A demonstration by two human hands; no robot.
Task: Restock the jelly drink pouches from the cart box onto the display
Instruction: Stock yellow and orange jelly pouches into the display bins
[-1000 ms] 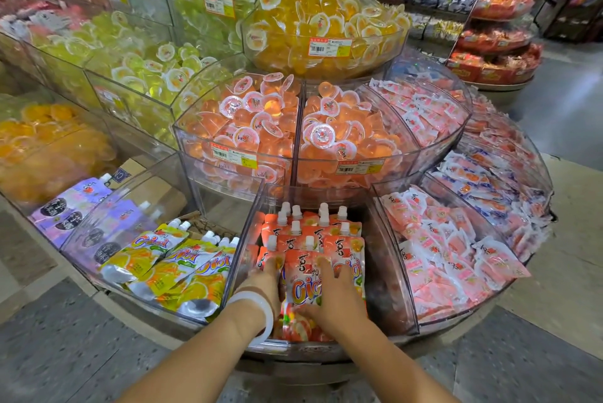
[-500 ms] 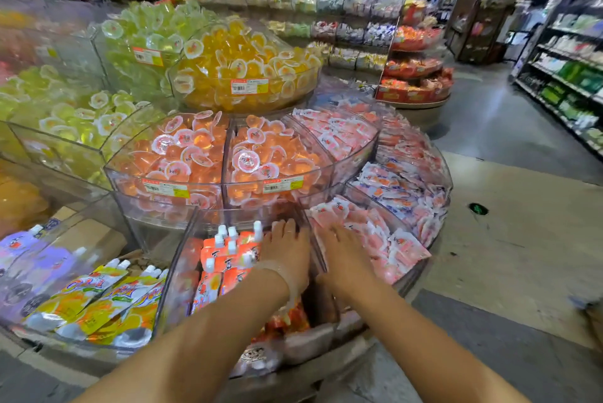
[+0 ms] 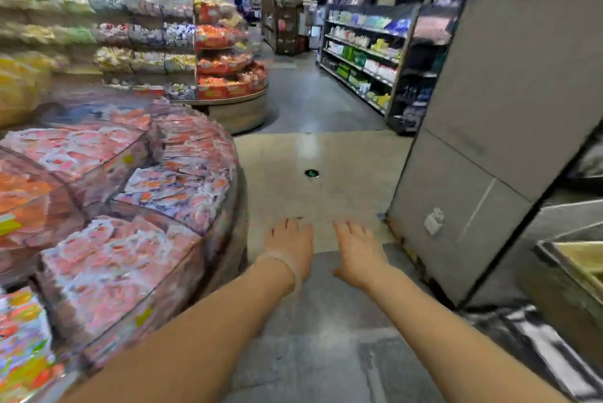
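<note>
The view is blurred by motion. My left hand (image 3: 289, 244), with a pale band on its wrist, and my right hand (image 3: 359, 251) stretch forward side by side over the floor, fingers straight and holding nothing. The round tiered display (image 3: 208, 207) with pink and white packets lies to my left, apart from both hands. A sliver of the orange jelly drink pouches (image 3: 19, 350) shows at the bottom left edge. No cart box can be made out for certain.
A grey pillar (image 3: 489, 141) rises to the right, with a metal-edged bin (image 3: 567, 259) at the far right. Ahead lie a beige floor patch (image 3: 319, 181), another round snack stand (image 3: 228, 76) and shelving (image 3: 362, 57) along the aisle.
The view has swung right, away from the orange pouch bin. Both hands left the pouches and now reach over the floor with nothing in them.
</note>
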